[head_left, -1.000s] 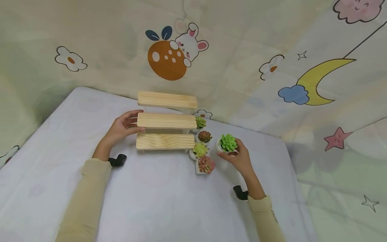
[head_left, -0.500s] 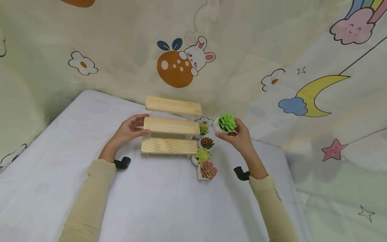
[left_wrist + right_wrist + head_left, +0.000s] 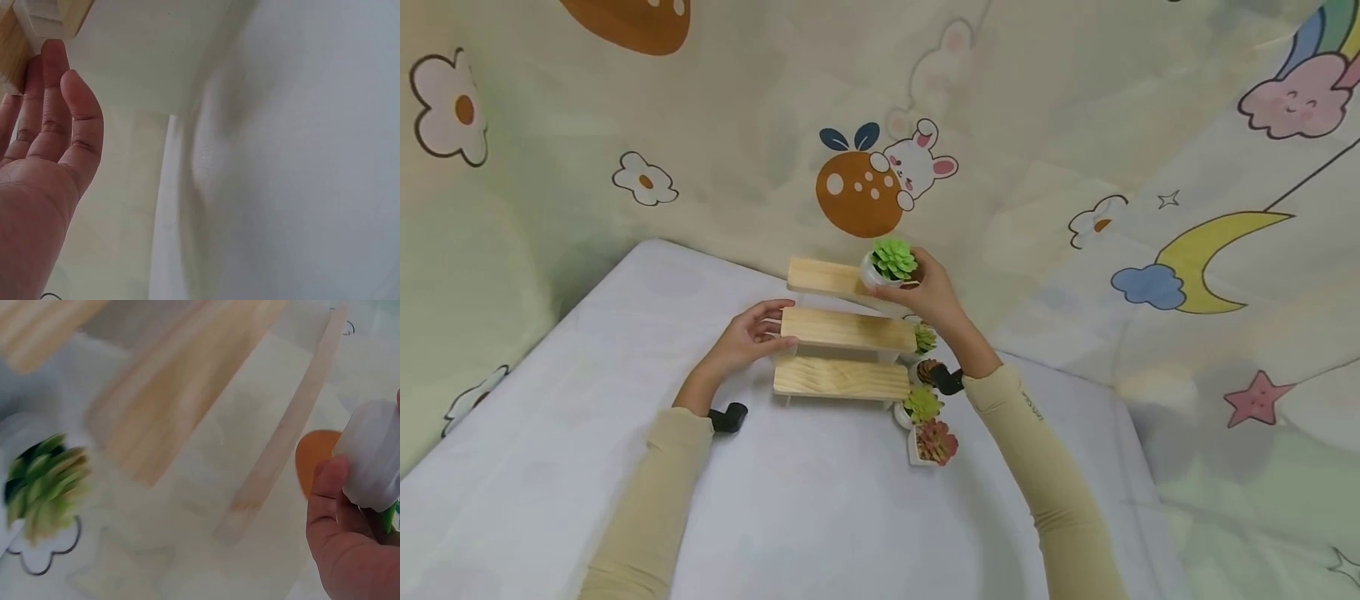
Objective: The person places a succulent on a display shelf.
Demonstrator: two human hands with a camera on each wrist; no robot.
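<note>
A three-tier wooden display stand stands on the white-covered table. My left hand holds the left end of its middle board, thumb at the front corner and a finger at the back. In the left wrist view, the other fingers hang loosely below the wood. My right hand grips a white round pot with a bright green succulent, which overlaps the right half of the top board in the head view. In the right wrist view, the pot sits between thumb and fingers, its leaves mostly hidden.
Several potted succulents line the stand's right side: a green one, a brownish one partly behind the black wrist mount, a yellow-green one and a pink-red one in a square pot. A printed cloth wall rises behind the table.
My right hand has lifted the green succulent from the right of the row and carried it up and left over the top board. My left hand stays on the stand. The head view has shifted.
</note>
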